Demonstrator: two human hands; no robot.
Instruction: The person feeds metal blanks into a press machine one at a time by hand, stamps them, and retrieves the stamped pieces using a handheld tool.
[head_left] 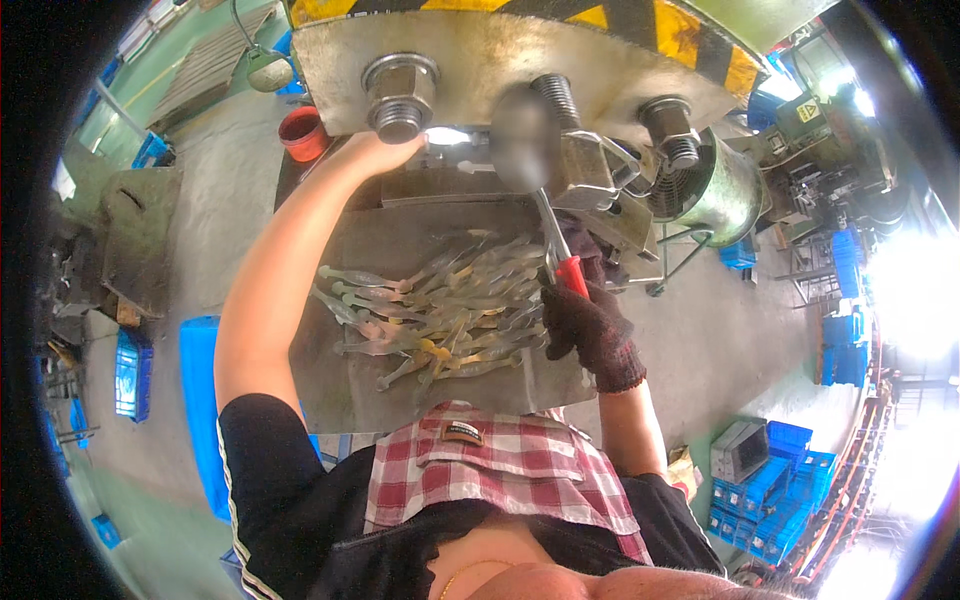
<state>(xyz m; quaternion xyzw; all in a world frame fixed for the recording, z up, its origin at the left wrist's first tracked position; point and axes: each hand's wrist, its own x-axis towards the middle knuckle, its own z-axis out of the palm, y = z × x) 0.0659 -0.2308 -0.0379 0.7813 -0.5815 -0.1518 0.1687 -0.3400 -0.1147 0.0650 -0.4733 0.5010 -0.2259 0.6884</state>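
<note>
My right hand (592,335), in a dark knitted glove, is closed round the red grip of a pair of pliers (570,270). Their metal end points up toward the machine's underside, where a blurred patch hides the tip. My bare left hand (388,152) reaches in beneath the machine's thick metal block (470,75), beside a large bolt and nut (400,95). The block hides its fingers. Between my arms, a heap of long, slender metal pieces (450,310) covers much of the metal worktable (350,395).
Heavy bolts, including one at the right (670,130), hang low from the block. A red cup (303,133) stands beyond my left forearm. A blue bin (202,400) is close at my left. Blue crates (775,500) are stacked at the lower right.
</note>
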